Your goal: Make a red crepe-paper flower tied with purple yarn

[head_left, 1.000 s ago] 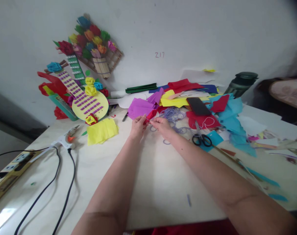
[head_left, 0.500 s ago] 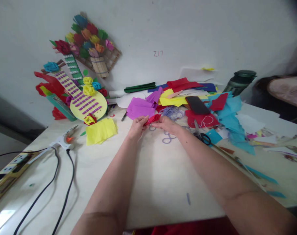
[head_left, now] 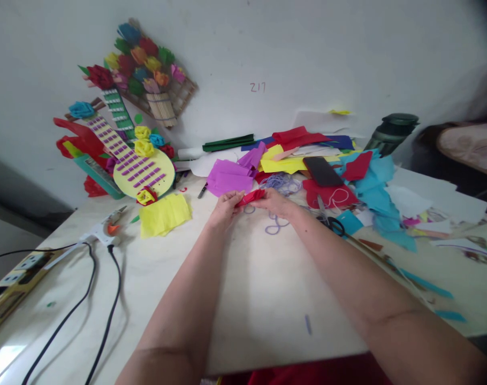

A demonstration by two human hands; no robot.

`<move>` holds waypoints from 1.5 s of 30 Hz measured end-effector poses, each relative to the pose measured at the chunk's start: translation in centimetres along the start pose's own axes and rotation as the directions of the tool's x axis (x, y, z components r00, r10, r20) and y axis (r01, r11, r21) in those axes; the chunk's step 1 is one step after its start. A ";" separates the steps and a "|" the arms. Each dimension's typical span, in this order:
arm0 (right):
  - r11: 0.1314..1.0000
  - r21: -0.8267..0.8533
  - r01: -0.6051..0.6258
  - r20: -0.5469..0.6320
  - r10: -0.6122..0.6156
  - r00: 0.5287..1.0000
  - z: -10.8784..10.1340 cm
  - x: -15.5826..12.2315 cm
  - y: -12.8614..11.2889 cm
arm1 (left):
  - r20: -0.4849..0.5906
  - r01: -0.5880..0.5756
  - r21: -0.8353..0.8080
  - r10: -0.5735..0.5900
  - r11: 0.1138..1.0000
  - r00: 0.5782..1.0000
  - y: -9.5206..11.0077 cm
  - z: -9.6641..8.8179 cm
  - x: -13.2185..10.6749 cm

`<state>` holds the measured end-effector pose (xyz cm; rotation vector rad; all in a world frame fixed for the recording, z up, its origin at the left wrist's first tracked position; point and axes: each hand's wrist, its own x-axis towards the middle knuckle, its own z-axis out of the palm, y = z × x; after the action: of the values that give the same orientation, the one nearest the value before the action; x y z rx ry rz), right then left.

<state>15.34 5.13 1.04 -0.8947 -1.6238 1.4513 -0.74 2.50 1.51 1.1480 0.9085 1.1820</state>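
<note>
Wall (head_left: 348,53), pale and marked "217", rose behind the purple paper (head_left: 229,176), a stack lying toward the rear of a light counter (head_left: 263,305). Up and to the left of the purple paper, a flower piece (head_left: 162,109) showed multicoloured blooms above a bundle of sticks on a lattice. Below that, left of the purple paper, leaned a guitar-shaped board (head_left: 147,171) with purple strips and attached flowers. Crumpled blue paper (head_left: 383,195) lay well to the right of the purple paper; a dark green bottle (head_left: 394,133) stood beyond it on the same side. Far to the left and nearer the front, a power strip (head_left: 22,278) was noted. Yellow paper (head_left: 165,215) lay left of the purple paper, and farther left a white glue gun (head_left: 100,233) with a black cord.

The left hand (head_left: 226,208) was just in front of the purple paper, fingers clamped on one end of a red folded piece (head_left: 250,198). The right hand (head_left: 278,204), in front and to the right of the purple paper, gripped its other end.

A dark phone (head_left: 322,171) and black-handled scissors (head_left: 335,226) lay to the right of the purple paper. Tangled lavender yarn (head_left: 283,184) sat nearer on that side. The red folded piece was held just in front of the purple paper, near a loop of yarn. A dark pen (head_left: 202,190) lay just left of the purple paper.
</note>
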 end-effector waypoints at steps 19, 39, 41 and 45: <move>0.940 -0.017 -0.340 0.090 0.340 0.936 -1.1 -0.6 -1.0 | 0.246 -0.174 0.515 0.050 0.839 0.968 0.5 1.2 -0.4; 0.957 -0.146 -0.252 -0.025 0.251 0.968 -0.8 -0.1 -0.8 | 0.192 -0.150 0.585 0.044 0.797 0.980 0.5 1.4 -0.5; 0.956 -0.149 -0.255 -0.008 0.256 0.967 -0.9 -0.1 -0.9 | 0.196 -0.154 0.590 0.045 0.792 0.979 0.6 1.6 -0.5; 0.956 -0.083 -0.280 0.072 0.286 0.956 -1.5 -0.3 -1.3 | 0.192 -0.152 0.613 0.041 0.775 0.981 0.6 1.7 -0.5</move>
<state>16.77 5.37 2.40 -1.1608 -1.6686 1.6514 0.69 1.67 2.45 1.8256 1.1640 0.8517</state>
